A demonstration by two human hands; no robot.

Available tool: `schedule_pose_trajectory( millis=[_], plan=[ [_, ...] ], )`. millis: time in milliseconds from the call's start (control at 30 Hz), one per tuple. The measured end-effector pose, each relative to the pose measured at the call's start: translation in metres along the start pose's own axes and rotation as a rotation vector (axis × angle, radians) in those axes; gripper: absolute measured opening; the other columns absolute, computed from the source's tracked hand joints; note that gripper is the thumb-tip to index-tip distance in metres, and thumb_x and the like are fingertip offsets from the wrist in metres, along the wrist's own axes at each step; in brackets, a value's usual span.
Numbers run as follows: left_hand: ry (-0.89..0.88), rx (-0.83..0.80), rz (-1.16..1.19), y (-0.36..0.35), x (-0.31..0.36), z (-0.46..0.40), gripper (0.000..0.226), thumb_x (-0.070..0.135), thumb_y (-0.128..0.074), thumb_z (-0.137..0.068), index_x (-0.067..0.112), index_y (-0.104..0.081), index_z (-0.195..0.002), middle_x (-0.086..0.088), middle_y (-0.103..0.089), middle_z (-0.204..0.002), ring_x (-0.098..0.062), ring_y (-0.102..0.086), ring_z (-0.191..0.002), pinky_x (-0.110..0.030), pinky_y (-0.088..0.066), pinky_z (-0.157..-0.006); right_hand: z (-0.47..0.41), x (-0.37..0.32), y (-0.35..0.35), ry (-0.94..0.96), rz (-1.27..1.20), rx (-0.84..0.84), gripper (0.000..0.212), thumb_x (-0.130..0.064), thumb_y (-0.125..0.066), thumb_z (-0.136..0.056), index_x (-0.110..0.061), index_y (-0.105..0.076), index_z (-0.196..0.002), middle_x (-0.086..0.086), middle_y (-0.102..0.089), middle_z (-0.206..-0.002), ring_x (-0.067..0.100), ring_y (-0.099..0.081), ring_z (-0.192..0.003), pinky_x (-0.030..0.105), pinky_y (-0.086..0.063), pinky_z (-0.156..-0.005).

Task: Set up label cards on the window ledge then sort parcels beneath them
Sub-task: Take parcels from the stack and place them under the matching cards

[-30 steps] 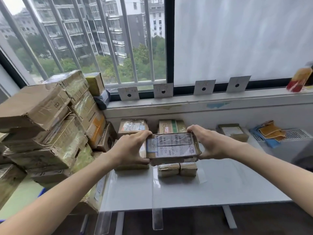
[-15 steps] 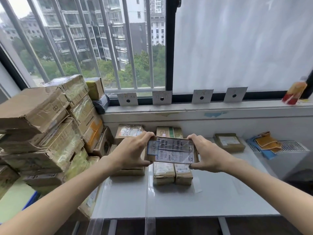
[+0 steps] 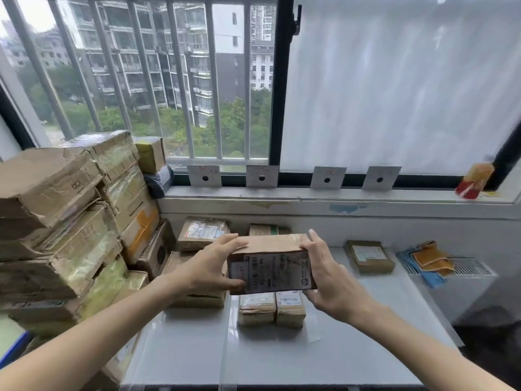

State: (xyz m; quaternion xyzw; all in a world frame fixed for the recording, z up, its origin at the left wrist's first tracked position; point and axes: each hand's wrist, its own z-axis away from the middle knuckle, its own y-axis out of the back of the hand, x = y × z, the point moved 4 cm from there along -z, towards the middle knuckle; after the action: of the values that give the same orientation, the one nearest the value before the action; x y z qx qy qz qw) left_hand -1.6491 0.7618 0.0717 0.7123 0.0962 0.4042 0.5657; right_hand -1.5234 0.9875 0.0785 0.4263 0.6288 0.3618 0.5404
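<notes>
Barcodes show on the white shipping label [image 3: 270,271], its text too blurred to read; left hand [image 3: 210,268] and right hand [image 3: 328,273] grip the parcel [image 3: 269,245] above the worktop [image 3: 324,354].

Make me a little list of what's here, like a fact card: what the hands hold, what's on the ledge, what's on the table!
held: one taped cardboard parcel, its shipping label facing the camera
left hand: grips the parcel's left end
right hand: grips the parcel's right end
ledge: four white label cards in a row, each with a dark dot
table: a few sorted parcels, including two small parcels side by side under the held one
left side: tall parcel pile
</notes>
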Motion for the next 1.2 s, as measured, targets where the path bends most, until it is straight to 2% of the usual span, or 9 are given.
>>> schedule_pose_trajectory(
  millis=[167,333,567,633,733,900,967,1067,1200],
  plan=[
    [0.012,-0.060,0.133,-0.014,0.034,-0.045,0.103,0.036,-0.085,-0.072,0.026,-0.025,-0.155,-0.003,-0.043,-0.147,-0.018,-0.045,-0.131,-0.027,-0.033,-0.114,0.023,0.025,0.027,-0.041,-0.031,0.119,0.076,-0.009,-0.073,-0.082,-0.034,-0.017,-0.127,-0.007,-0.008,-0.162,0.041,-0.062,-0.094,0.049,-0.056,-0.070],
    [-0.173,-0.038,0.107,-0.037,0.094,-0.077,0.103,0.031,-0.084,-0.075,0.034,-0.021,-0.156,0.003,-0.033,-0.149,-0.015,-0.037,-0.134,-0.023,-0.029,-0.114,0.056,0.060,0.054,-0.185,-0.199,0.224,0.077,-0.030,-0.084,-0.074,-0.037,-0.020,-0.116,-0.013,-0.018,-0.142,0.023,-0.040,-0.132,0.016,-0.044,-0.088],
    [-0.232,-0.056,0.181,-0.102,0.121,-0.087,0.097,0.035,-0.077,-0.073,0.037,-0.024,-0.155,-0.004,-0.027,-0.148,-0.025,-0.040,-0.133,-0.033,-0.035,-0.114,0.080,0.120,0.037,-0.425,-0.388,0.196,0.108,-0.034,-0.089,-0.069,-0.038,-0.012,-0.145,0.002,-0.039,-0.149,0.018,-0.044,-0.135,0.040,-0.045,-0.110],
    [-0.184,-0.101,0.179,-0.129,0.113,-0.088,0.098,0.032,-0.076,-0.074,0.037,-0.023,-0.155,-0.009,-0.027,-0.148,-0.028,-0.041,-0.132,-0.025,-0.035,-0.111,0.082,0.136,0.018,-0.465,-0.383,0.153,0.111,-0.034,-0.089,-0.068,-0.041,-0.011,-0.148,0.002,-0.036,-0.153,0.019,-0.040,-0.139,0.043,-0.044,-0.111],
    [-0.150,-0.127,0.210,-0.150,0.099,-0.100,0.098,0.024,-0.079,-0.078,0.036,-0.021,-0.156,-0.008,-0.025,-0.151,-0.023,-0.039,-0.133,-0.010,-0.029,-0.103,0.068,0.157,-0.002,-0.496,-0.377,0.080,0.112,-0.030,-0.086,-0.073,-0.036,-0.008,-0.153,-0.004,-0.031,-0.156,0.020,-0.036,-0.141,0.041,-0.046,-0.110],
    [-0.086,-0.115,0.232,-0.161,0.068,-0.143,0.096,0.035,-0.076,-0.076,0.041,-0.020,-0.154,-0.009,-0.023,-0.157,-0.026,-0.034,-0.141,-0.035,-0.036,-0.114,0.016,0.199,-0.016,-0.518,-0.355,-0.034,0.102,-0.027,-0.081,-0.075,-0.030,-0.017,-0.155,0.001,-0.036,-0.150,0.019,-0.041,-0.131,0.014,-0.042,-0.093],
    [-0.053,-0.121,0.233,-0.174,0.057,-0.159,0.094,0.028,-0.077,-0.078,0.037,-0.023,-0.154,-0.007,-0.025,-0.157,-0.025,-0.035,-0.141,-0.033,-0.034,-0.115,-0.001,0.216,-0.024,-0.540,-0.327,-0.094,0.097,-0.025,-0.080,-0.076,-0.029,-0.020,-0.153,0.005,-0.040,-0.143,0.016,-0.044,-0.117,0.003,-0.040,-0.072],
    [-0.022,-0.153,0.242,-0.202,0.046,-0.176,0.088,0.019,-0.077,-0.081,0.030,-0.028,-0.154,-0.003,-0.029,-0.154,-0.020,-0.036,-0.139,-0.023,-0.031,-0.114,-0.012,0.238,-0.040,-0.581,-0.306,-0.170,0.097,-0.025,-0.079,-0.077,-0.030,-0.019,-0.153,0.006,-0.041,-0.141,0.016,-0.045,-0.110,0.007,-0.042,-0.065],
    [0.015,-0.185,0.271,-0.232,0.041,-0.196,0.084,0.017,-0.075,-0.080,0.027,-0.032,-0.152,-0.003,-0.029,-0.152,-0.019,-0.037,-0.137,-0.020,-0.032,-0.111,-0.021,0.261,-0.052,-0.603,-0.243,-0.233,0.110,-0.030,-0.080,-0.075,-0.027,-0.009,-0.159,0.005,-0.038,-0.145,0.027,-0.048,-0.127,0.030,-0.046,-0.097]
  ],
)
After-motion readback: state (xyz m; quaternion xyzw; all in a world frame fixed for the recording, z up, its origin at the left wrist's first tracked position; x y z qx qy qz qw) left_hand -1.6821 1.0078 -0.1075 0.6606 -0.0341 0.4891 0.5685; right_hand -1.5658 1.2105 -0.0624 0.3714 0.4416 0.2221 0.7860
